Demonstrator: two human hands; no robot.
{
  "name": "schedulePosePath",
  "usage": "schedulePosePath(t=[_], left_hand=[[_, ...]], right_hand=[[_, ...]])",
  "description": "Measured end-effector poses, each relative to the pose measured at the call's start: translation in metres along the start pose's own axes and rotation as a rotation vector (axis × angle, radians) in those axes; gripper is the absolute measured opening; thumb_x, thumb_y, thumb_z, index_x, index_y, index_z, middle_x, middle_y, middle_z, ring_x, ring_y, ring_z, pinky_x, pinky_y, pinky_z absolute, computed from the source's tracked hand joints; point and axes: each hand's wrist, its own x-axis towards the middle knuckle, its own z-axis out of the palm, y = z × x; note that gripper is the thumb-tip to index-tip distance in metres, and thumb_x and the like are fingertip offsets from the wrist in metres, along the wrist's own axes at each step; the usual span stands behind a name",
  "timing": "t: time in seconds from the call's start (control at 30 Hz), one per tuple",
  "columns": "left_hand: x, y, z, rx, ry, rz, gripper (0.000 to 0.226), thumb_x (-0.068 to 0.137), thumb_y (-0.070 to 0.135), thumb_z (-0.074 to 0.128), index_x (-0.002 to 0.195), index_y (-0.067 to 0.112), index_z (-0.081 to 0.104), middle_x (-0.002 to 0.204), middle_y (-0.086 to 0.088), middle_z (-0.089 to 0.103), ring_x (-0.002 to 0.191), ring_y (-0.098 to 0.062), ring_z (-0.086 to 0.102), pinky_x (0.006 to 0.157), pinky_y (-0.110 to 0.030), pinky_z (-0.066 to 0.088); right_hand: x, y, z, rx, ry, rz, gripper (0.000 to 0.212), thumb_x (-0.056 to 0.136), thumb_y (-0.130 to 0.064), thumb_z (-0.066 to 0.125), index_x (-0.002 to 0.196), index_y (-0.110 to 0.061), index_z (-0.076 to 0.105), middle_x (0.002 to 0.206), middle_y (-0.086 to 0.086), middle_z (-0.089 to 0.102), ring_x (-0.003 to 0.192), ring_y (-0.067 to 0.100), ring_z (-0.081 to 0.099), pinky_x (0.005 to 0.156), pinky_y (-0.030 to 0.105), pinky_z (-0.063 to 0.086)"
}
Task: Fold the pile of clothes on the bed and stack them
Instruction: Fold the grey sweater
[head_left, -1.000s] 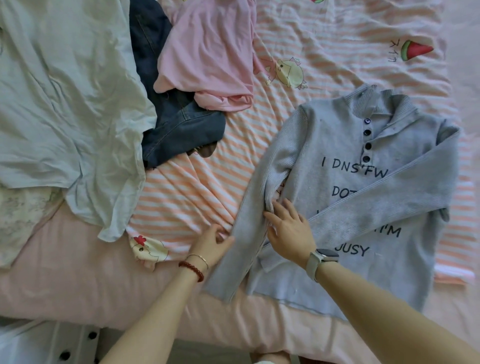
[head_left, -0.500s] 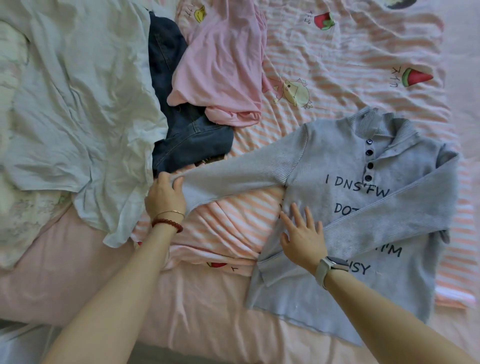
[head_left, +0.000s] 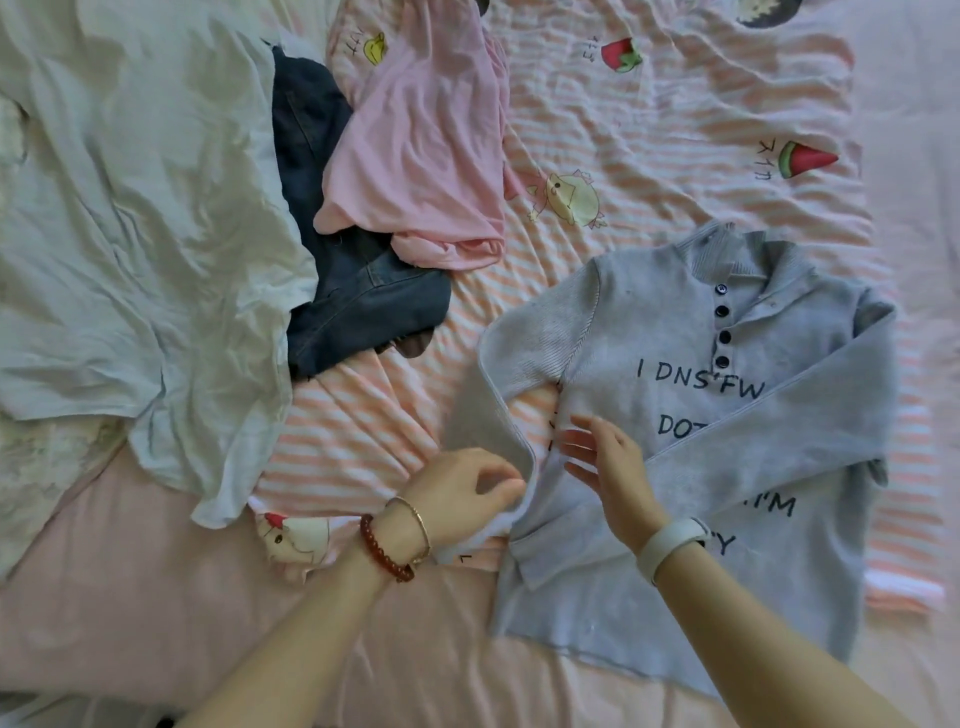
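Observation:
A grey knit sweater (head_left: 675, 332) with dark buttons and black lettering lies face up on the striped bed sheet (head_left: 649, 135). Its far sleeve is folded across the chest. My left hand (head_left: 462, 488) pinches the cuff end of the near sleeve (head_left: 498, 410), which bends back toward the sweater's body. My right hand (head_left: 608, 462) lies with straight fingers on the sweater's left side, beside the sleeve. Unfolded clothes are piled at the upper left: a pale blue-white shirt (head_left: 130, 234), dark jeans (head_left: 353, 296) and a pink top (head_left: 421, 156).
The bed's near edge (head_left: 156, 691) runs along the bottom left. A plain pink sheet (head_left: 156, 597) covers the front of the mattress. Open striped sheet lies above the sweater at the upper right.
My left hand had pulled the near sleeve straight out to the left; now it has brought the cuff back toward the sweater's body, so the sleeve is bent. My right hand stays on the sweater.

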Motion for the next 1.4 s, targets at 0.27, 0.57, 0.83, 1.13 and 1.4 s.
schedulePosePath(t=[0.27,0.57,0.83,1.13,1.4], left_hand=[[0.041,-0.047,-0.009,0.004,0.267,-0.214,0.033,0.093,0.014,0.048,0.126,0.010,0.053,0.123,-0.010,0.056,0.103,-0.020,0.055,0.087,-0.025,0.040],[0.113,-0.011,-0.010,0.751,-0.035,0.130,0.047,0.086,0.029,0.051,0.132,0.032,0.045,0.157,0.002,0.001,0.142,-0.028,-0.008,0.114,-0.049,0.009],[0.133,0.071,0.016,0.767,0.041,0.423,0.027,0.089,0.040,0.049,0.097,0.019,0.064,0.094,0.000,0.065,0.110,-0.019,0.050,0.113,-0.044,0.001],[0.162,0.164,0.128,0.906,0.065,0.551,0.041,0.091,0.035,0.049,0.132,0.031,0.044,0.137,-0.002,0.040,0.133,-0.025,0.025,0.110,-0.056,-0.004],[0.164,0.109,0.144,0.968,-0.064,0.074,0.067,0.091,0.059,0.027,0.146,0.037,-0.004,0.156,-0.004,-0.017,0.142,-0.028,-0.018,0.113,-0.054,-0.002]], right_hand=[[-0.013,0.049,0.004,-0.632,0.009,-0.071,0.028,0.089,-0.034,0.057,0.103,-0.010,0.054,0.095,0.005,0.060,0.092,0.025,0.058,0.079,0.036,0.046],[-0.041,0.047,-0.012,-0.790,-0.174,-0.364,0.017,0.096,-0.022,0.045,0.084,-0.014,0.038,0.067,0.000,0.043,0.065,0.019,0.047,0.061,0.034,0.029],[-0.061,0.029,-0.132,-0.503,0.298,-0.386,0.012,0.090,-0.020,0.054,0.081,-0.025,0.059,0.071,-0.008,0.062,0.068,0.002,0.055,0.062,0.019,0.040],[-0.067,0.062,-0.270,-0.683,0.406,-0.132,0.025,0.089,-0.024,0.053,0.065,-0.022,0.051,0.059,-0.008,0.052,0.063,0.007,0.050,0.055,0.023,0.036],[-0.037,0.065,-0.279,-0.958,0.416,-0.182,0.047,0.090,-0.016,0.053,0.135,-0.006,0.043,0.132,0.015,0.045,0.121,0.033,0.043,0.100,0.039,0.034]])
